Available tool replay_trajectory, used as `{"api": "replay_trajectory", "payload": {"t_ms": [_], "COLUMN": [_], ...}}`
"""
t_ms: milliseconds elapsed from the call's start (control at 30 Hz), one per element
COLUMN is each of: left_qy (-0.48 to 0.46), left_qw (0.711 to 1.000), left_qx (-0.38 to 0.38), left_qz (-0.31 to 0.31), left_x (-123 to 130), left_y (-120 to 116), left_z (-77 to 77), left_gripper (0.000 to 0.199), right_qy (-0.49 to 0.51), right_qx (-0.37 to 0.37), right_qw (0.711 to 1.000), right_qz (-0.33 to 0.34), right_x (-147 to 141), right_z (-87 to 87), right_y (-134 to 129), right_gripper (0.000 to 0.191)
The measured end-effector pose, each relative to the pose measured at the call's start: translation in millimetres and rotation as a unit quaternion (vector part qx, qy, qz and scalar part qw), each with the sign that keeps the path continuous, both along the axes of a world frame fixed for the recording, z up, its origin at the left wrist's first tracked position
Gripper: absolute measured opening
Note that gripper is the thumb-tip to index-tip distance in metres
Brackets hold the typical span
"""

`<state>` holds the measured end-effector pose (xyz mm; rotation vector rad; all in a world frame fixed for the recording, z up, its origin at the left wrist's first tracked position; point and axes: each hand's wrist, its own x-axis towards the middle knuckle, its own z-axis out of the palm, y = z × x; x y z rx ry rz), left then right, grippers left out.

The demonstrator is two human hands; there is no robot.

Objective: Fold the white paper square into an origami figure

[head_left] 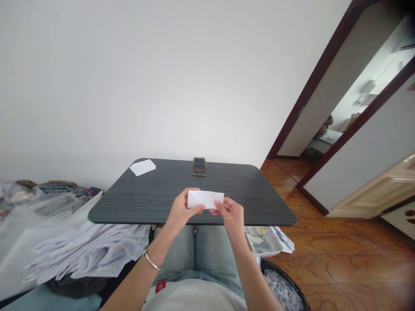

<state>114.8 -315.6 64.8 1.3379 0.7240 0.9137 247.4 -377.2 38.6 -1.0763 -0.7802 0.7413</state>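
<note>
Above the near part of the dark table, a folded sheet of white paper is held up between both hands. My left hand pinches its left end, thumb in front and fingers behind. The right end sits between the thumb and fingers of my right hand. A diagonal crease runs across the paper's left part. At the table's far left corner lies a small stack of white paper. A phone rests at the back edge, beyond my hands.
White crumpled cloth or paper is piled to the left of the table. On the right floor stand a tray with loose items and a black bin of paper scraps. Far right, a doorway shows a partly visible person.
</note>
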Motion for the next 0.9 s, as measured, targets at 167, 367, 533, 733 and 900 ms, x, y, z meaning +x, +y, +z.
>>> {"api": "replay_trajectory", "payload": {"t_ms": [167, 367, 533, 733, 900], "left_qy": [0.036, 0.027, 0.01, 0.008, 0.008], "left_qw": [0.999, 0.999, 0.999, 0.999, 0.999], "left_qx": [0.014, -0.003, -0.012, -0.036, -0.036], "left_qz": [-0.014, -0.018, -0.042, -0.021, 0.007], "left_x": [2, 0, -5, -14, -25], "left_y": [-1, 0, 4, 9, 16], "left_z": [-0.9, -3.1, -4.9, -4.0, -5.9], "left_gripper": [0.051, 0.06, 0.063, 0.065, 0.064], "right_qy": [-0.018, -0.035, -0.044, -0.035, -0.029], "right_qx": [-0.002, -0.024, -0.026, -0.023, -0.019], "right_qw": [1.0, 0.999, 0.999, 0.999, 0.999], "right_qz": [0.006, 0.006, 0.006, -0.005, -0.017], "right_x": [-1, 1, 4, 6, 12], "right_z": [-0.7, -2.8, -2.7, -5.0, -6.8], "right_y": [1, 2, 2, 4, 4], "right_gripper": [0.024, 0.029, 0.029, 0.028, 0.028]}}
